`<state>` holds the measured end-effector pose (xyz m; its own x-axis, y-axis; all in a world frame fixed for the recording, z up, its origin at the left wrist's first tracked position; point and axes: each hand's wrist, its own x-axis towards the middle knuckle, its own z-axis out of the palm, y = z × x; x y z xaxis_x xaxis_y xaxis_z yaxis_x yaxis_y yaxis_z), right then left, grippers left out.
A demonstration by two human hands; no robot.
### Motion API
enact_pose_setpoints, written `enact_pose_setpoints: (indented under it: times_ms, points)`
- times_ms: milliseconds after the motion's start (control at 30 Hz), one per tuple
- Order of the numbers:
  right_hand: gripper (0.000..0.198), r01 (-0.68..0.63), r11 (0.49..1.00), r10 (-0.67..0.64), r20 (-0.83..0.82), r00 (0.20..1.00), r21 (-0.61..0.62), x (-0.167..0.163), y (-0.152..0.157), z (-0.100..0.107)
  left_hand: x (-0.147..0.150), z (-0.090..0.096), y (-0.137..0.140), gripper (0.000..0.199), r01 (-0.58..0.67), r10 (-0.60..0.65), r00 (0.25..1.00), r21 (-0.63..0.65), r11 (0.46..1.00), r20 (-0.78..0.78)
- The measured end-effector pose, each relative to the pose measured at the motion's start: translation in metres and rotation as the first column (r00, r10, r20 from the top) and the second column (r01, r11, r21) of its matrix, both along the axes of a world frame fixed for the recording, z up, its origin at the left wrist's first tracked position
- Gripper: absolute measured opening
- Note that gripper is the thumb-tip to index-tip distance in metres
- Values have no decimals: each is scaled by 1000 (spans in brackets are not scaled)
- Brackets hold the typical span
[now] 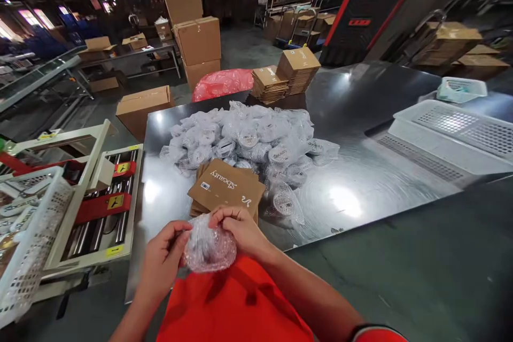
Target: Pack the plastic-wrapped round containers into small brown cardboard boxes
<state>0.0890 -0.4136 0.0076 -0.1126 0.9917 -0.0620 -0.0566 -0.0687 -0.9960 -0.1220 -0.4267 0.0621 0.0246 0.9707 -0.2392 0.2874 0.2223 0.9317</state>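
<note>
The bubble-wrapped packet (209,248) between the hands is clear and silvery, with a dimpled bubble pattern. Just beyond it, the flat cardboard mailers (226,188) are kraft brown with white lettering and a small white barcode label. The heap of wrapped round items (248,139) behind them is pale grey-white. The desk (360,171) is dark, glossy metal with swirled brush marks and white glare spots. At near centre lies bright orange-red cloth (236,304). On the right, the perforated trays (452,133) are white. On the left, the roller machine (100,208) is cream with red bars and yellow labels. At the far edge, a plastic bag (222,83) is pinkish red.
</note>
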Motion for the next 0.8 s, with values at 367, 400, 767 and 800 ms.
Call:
enact_pose_setpoints:
  times_ms: [367,400,767,800]
  points:
    - [14,139,905,-261,266,928,403,-22,-47,-46,57,2,8,32,411,-410,912,70,909,-22]
    - [17,212,881,-337,245,909,423,-9,-51,-46,57,-2,10,36,420,-419,908,71,905,-21]
    - [61,673,739,-618,433,656,34,171,-70,-149,19,-114,145,46,362,-198,742,135,922,-640]
    - [61,677,735,-619,449,645,40,169,-63,-161,26,-119,155,45,372,-223,692,73,925,-687]
